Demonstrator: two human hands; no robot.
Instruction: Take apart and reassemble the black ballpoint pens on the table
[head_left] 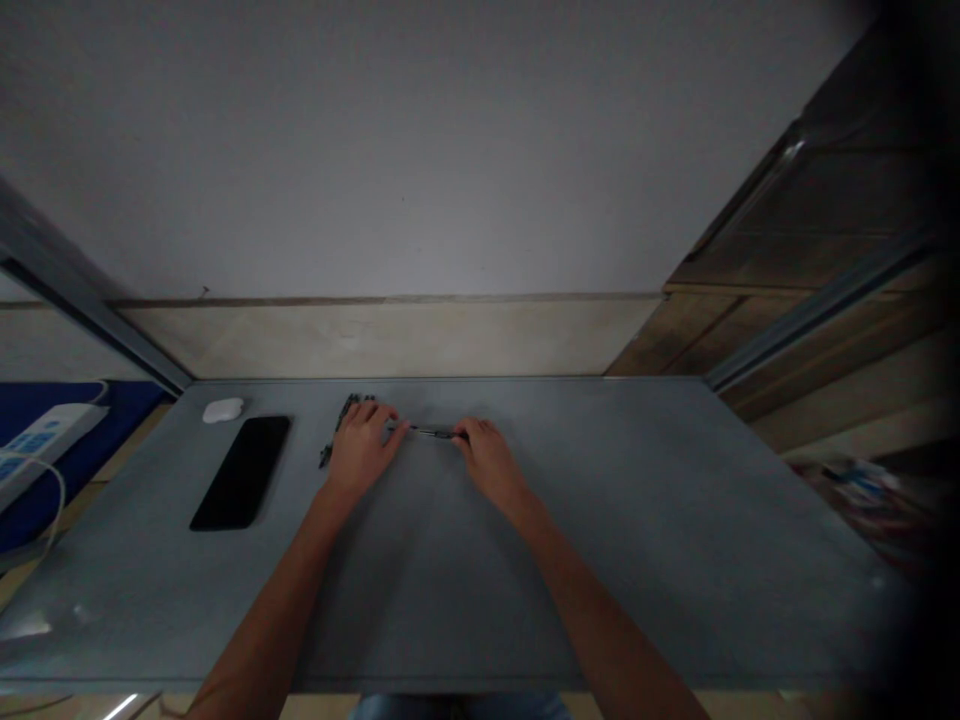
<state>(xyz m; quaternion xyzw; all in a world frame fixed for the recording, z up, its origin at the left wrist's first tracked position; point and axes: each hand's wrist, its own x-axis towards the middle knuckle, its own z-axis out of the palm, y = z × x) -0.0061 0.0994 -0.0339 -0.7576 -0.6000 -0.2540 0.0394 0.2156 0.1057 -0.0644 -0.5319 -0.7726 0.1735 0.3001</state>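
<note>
A slim pen [433, 432], shiny in the middle and black towards its right end, lies crosswise between my two hands. My left hand [363, 445] pinches its left end between thumb and forefinger. At the black end, the fingers of my right hand [486, 455] are closed on it. Several small dark pieces [325, 456] lie on the table just beyond and left of my left hand, which partly covers them; what they are is too small to tell.
The grey table [637, 520] has upright metal posts at its back corners. A black phone [244, 475] and a white earbud case [223, 410] lie on the left. Off the left edge, a white power strip [45, 445] rests on blue cloth. A wall stands behind.
</note>
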